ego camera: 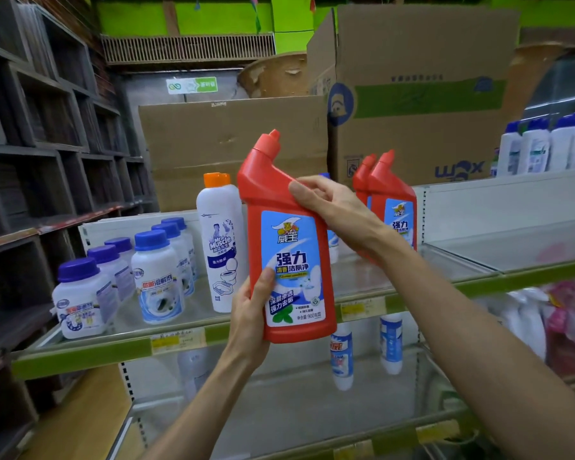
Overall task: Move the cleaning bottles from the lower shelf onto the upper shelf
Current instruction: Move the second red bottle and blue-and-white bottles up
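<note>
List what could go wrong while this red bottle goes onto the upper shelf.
1. The red bottle is held close beside the tall white orange-capped bottle; a sideways nudge could topple it.
2. Two red bottles already stand behind the right hand; pushing in could knock them over.

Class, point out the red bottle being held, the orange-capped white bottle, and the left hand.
red bottle (291, 257), head view, blue front label.
orange-capped white bottle (220, 240), head view, body.
left hand (251, 313), head view, back.

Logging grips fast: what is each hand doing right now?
Left hand: fingers curled round the lower part of the red bottle, holding it.
Right hand: fingers grip the same bottle's shoulder.
</note>
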`<state>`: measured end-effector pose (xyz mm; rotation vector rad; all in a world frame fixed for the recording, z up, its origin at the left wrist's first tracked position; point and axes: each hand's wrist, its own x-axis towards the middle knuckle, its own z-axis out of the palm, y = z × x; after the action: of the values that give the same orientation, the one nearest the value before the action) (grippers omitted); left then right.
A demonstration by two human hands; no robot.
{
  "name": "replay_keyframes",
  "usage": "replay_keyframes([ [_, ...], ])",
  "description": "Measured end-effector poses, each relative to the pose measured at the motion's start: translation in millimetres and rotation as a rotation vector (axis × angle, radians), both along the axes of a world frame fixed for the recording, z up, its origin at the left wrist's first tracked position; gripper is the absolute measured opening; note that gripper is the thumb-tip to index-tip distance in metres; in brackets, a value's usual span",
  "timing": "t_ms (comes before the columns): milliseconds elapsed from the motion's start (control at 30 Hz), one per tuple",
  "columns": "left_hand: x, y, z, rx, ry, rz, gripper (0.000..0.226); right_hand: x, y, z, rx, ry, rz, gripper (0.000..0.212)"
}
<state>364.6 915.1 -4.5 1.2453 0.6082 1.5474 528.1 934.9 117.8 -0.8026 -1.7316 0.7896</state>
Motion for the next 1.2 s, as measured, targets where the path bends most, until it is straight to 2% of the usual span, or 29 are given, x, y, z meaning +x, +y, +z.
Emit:
replay_keyframes([
  [67,8,3,2,-0.001,0.006,-0.02,0.09,12,1,-10,-0.076,-0.001,0.063,0.053],
  [200,30,13,5,0.009,0.025,-0.034,0.092,38,6,-21,-0.134,0.076,0.142,0.051],
  [300,50,22,6,-0.001,0.049,-0.022,0.083,60,13,-23,-0.119,0.171,0.127,0.051],
  [433,83,38,7,-0.006,0.068,-0.023,0.047,89,28,-27,-0.067,0.259,0.063,0.055],
  [633,135,64,22,-0.007,0.248,-0.046,0.05,135,55,-31,-0.088,0.502,0.093,0.05],
  [800,176,92,27,0.013,0.299,-0.029,0.049,181,84,-33,-0.091,0.495,0.05,0.045],
  [1000,210,123,19,-0.028,0.308,-0.005,0.041,215,114,-43,-0.104,0.47,0.027,0.052],
  [1200,224,135,10,-0.088,0.329,-0.01,0.061,233,131,-56,-0.104,0.425,0.006,0.05],
])
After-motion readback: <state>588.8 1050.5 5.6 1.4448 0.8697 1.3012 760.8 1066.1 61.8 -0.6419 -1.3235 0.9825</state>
